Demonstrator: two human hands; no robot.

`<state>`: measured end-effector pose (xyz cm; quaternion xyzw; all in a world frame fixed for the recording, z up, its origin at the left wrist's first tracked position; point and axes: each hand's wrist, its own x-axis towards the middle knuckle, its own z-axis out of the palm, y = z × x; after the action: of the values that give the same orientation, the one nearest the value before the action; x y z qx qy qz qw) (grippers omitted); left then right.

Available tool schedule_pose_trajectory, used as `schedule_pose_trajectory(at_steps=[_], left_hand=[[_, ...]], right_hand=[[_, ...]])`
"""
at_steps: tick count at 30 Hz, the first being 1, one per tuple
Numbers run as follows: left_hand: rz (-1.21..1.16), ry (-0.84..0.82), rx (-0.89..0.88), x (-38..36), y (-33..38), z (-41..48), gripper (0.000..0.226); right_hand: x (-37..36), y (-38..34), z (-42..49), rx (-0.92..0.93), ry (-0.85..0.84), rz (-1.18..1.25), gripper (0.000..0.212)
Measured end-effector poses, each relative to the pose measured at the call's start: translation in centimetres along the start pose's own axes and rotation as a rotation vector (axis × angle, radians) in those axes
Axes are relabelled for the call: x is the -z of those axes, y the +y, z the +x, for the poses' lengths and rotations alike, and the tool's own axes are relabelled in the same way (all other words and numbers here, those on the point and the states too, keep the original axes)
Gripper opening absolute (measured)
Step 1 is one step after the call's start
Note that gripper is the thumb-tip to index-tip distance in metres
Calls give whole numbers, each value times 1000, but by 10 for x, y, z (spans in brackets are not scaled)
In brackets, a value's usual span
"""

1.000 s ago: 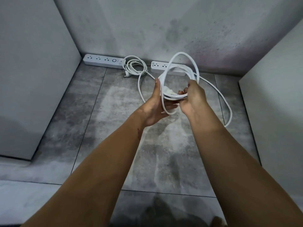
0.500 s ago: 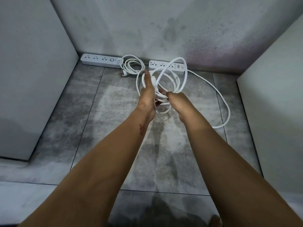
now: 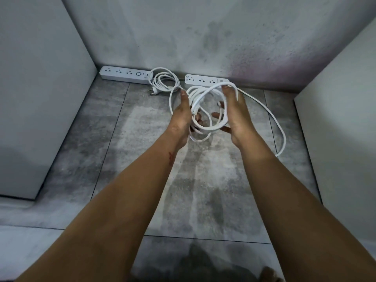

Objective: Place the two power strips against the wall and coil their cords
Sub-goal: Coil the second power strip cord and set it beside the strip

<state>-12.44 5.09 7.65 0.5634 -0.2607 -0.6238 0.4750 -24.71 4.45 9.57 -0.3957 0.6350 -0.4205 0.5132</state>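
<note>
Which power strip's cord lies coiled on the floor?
The left power strip; its cord lies beside it, while both hands hold the cord of the right power strip.

I'm looking into a bare indoor nook, maybe in a home. Grey floor tiles (image 3: 203, 180), a stained wall (image 3: 203, 27) and white side panels (image 3: 40, 98) enclose it.

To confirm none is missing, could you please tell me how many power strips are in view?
2. The left power strip lies along the back wall by the left corner; the right power strip lies along it too, partly behind the held cord.
</note>
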Motion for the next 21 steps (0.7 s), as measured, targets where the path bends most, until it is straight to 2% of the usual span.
schedule_pose_trajectory(at_steps=[2, 6, 9, 11, 13, 16, 17, 21], left_hand=[[36, -41, 12, 0, 2, -1, 61], [47, -87, 52, 4, 1, 2, 67], [88, -208, 74, 6, 2, -2, 80], [153, -294, 64, 4, 4, -6, 91], [218, -338, 28, 3, 4, -7, 80], [262, -319, -42, 3, 0, -3, 40], [255, -304, -44, 4, -2, -1, 34], [80, -314, 0, 5, -4, -1, 35]], right_hand=[[6, 1, -1, -72, -43, 51, 42], [11, -5, -4, -106, -109, -2, 51], [6, -6, -1, -185, -9, -50, 77], [2, -1, 0, -180, 76, -62, 78], [0, 4, 2, -110, 132, -47, 66], [0, 9, 6, -2, 197, -50, 47], [-1, 10, 8, 25, 213, -75, 43], [-1, 10, 11, 65, 219, -120, 38]])
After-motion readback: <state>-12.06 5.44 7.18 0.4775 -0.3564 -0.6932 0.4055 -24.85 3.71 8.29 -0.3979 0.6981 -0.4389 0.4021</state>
